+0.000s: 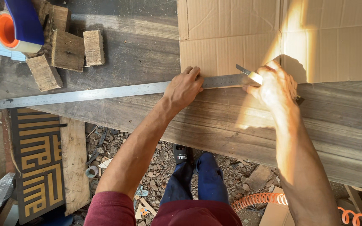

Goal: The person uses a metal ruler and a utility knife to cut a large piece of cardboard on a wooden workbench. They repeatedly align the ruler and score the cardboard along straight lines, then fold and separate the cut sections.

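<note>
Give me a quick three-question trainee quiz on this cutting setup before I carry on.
1. True or false: the left hand presses down on the long steel ruler.
2. What does the right hand hold? A) utility knife B) pencil C) tape dispenser
3. Fill in: the utility knife has its blade at the ruler's edge, on the sheet of ____.

Key
1. True.
2. A.
3. Cardboard, lying flat on the wooden workbench.

Brown cardboard [273, 37], silver ruler [84, 95], grey-brown streaked table [231, 125], blue-and-orange tape dispenser [15, 25], black panel [36, 163] with a gold angular pattern, orange coiled hose [256, 200].
</note>
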